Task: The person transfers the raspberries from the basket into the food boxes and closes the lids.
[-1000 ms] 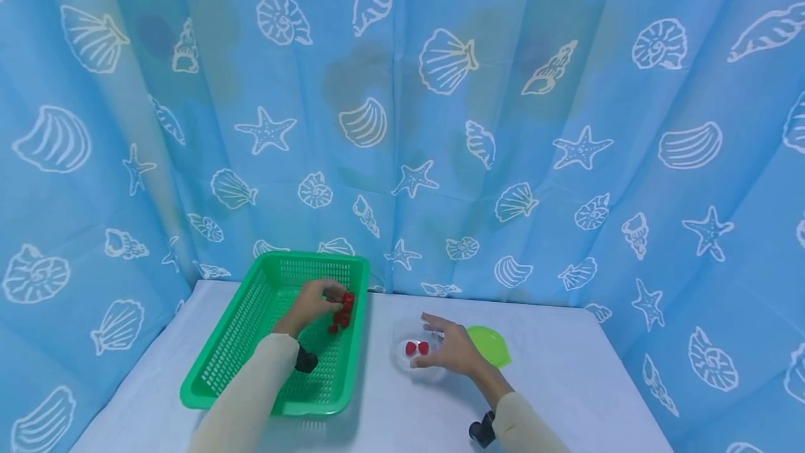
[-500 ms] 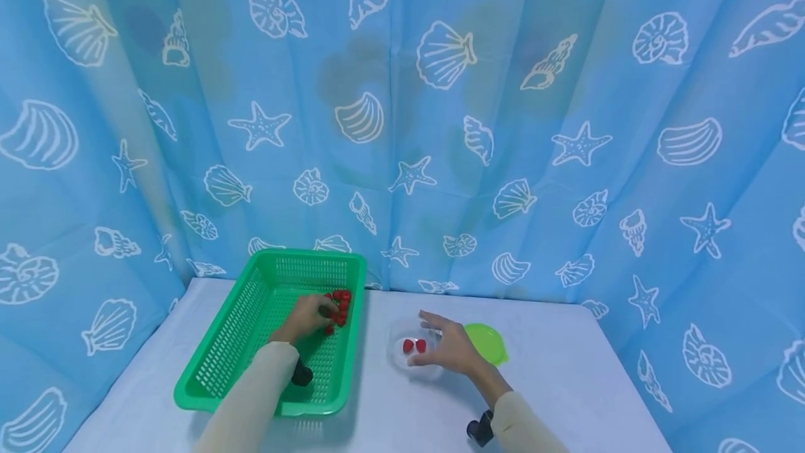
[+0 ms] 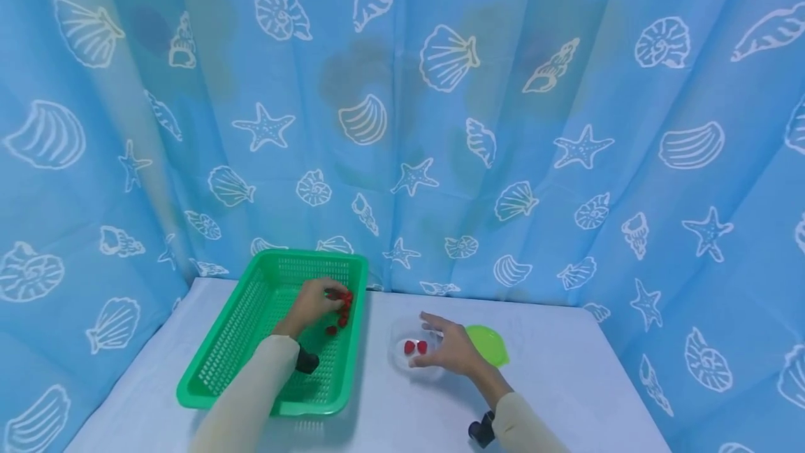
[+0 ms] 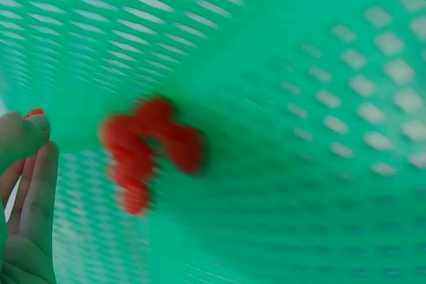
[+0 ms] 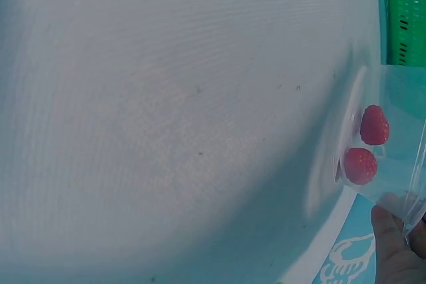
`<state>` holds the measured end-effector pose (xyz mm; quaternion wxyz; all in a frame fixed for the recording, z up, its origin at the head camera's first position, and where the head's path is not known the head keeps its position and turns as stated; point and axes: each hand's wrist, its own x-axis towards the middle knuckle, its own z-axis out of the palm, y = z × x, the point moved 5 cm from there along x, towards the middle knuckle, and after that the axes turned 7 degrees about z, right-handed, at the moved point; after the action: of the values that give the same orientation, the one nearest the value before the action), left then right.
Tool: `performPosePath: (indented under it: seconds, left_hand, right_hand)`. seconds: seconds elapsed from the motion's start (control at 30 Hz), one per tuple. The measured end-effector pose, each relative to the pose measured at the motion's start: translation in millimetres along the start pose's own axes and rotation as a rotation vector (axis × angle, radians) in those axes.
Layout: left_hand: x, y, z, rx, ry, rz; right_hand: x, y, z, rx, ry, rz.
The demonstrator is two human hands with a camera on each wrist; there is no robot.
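My left hand (image 3: pixel 312 305) is inside the green basket (image 3: pixel 358 344), above its right side. In the left wrist view a strawberry (image 4: pixel 33 112) shows as a sliver of red, pinched between thumb and fingertips. More small red strawberries (image 4: pixel 133 157) lie clustered in the basket's corner, blurred there. On the white table, a clear plastic container (image 5: pixel 399 91) is held by my right hand (image 3: pixel 454 348), its thumb and fingers spread around the sides. Two strawberries (image 5: pixel 360 165) sit apart from other fruit at the container's bottom; both have pale specks.
A lime-green round lid (image 3: pixel 488 345) lies on the white table (image 3: pixel 553 383) just right of the container. Behind the table hangs a blue curtain (image 3: pixel 402 124) with white shell prints. The basket stands left of the container, with a gap between them.
Half a second ago the left hand was lower, among the strawberries; now it has risen slightly toward the basket's back. The right hand and container stay in place.
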<state>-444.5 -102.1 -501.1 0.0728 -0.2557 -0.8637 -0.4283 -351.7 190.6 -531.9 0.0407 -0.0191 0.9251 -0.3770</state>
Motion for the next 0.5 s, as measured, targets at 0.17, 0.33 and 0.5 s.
performPosePath:
  seconds: [0.17,0.33,0.5]
  left_hand:
    - [19.3,40.7,-6.5,-0.025,0.031,0.102]
    - [32.1,82.2,-3.7,-0.076,0.042,0.195]
    - [31.4,112.9,4.6,-0.119,0.051,0.218]
  right_hand:
    - [-0.5,-1.1,-2.8,0.0,-0.015,-0.008]
    - [1.1,0.5,-2.2,-0.006,-0.018,0.012]
    - [2.4,-0.5,0.0,-0.008,-0.019,0.006]
